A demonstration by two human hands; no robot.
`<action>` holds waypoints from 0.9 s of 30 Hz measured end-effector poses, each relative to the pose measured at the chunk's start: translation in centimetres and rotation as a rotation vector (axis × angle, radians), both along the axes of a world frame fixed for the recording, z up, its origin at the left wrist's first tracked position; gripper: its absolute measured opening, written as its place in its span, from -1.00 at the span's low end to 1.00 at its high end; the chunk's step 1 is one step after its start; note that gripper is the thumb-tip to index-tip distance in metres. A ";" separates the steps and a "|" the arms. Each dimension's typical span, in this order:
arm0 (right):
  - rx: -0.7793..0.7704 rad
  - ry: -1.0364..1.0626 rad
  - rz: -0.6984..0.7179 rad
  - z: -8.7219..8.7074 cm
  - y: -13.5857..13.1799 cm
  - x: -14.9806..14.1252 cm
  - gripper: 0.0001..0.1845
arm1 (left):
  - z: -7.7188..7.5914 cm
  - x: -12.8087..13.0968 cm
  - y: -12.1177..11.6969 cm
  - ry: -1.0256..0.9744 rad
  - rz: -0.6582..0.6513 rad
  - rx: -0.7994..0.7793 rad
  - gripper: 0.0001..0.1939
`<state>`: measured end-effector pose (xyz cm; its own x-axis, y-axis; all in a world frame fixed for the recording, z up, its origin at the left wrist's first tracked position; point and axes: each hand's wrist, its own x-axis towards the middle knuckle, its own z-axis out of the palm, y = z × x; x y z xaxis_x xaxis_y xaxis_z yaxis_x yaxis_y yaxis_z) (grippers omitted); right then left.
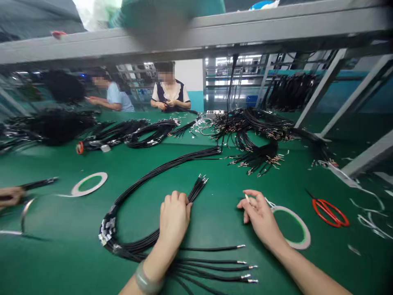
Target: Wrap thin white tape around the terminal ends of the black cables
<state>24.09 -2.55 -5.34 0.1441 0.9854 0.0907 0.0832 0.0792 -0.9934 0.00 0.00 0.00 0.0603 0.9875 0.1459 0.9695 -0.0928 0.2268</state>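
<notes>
My left hand (pixel 175 219) grips a bundle of black cables (pixel 198 190) near its metal-tipped ends, pressing it on the green bench mat (pixel 55 262). A pale bangle (pixel 149 278) circles that wrist. The bundle loops away to the far side, with silver-banded sections (pixel 107 231) at the left of the loop. Loose cable ends with metal tips (pixel 245 270) fan out below my hand. My right hand (pixel 260 217) pinches a small pale strip (pixel 247 198) between thumb and forefinger. Right beside it lies a white tape roll (pixel 294 227), whose free end runs up towards that hand.
Red-handled scissors (pixel 330 213) lie to the right. Black cable bundles (pixel 251 131) are heaped across the far bench, and a second tape ring (pixel 89 184) lies left. A co-worker's hand (pixel 10 196) holds cables at the left edge. Two people (pixel 168 88) sit opposite, beyond a grey overhead shelf (pixel 196 32).
</notes>
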 end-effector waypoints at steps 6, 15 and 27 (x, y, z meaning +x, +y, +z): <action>-0.001 0.011 0.005 0.2 -0.1 0.3 -0.69 | -0.6 -0.9 1.3 -0.099 0.032 -0.062 -0.79; -0.013 0.011 0.002 0.3 0.1 0.2 -0.70 | 0.9 -1.3 1.2 -0.310 -0.093 -0.263 -0.89; -0.013 0.042 0.003 0.3 -0.1 0.7 -0.69 | 0.3 -0.3 0.5 -0.379 -0.127 -0.325 -0.80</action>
<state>24.75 -2.63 -5.08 0.1442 0.9870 0.0715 0.0412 0.0662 -0.9970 -0.30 0.54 0.33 0.1851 0.9737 -0.1327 0.7994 -0.0706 0.5967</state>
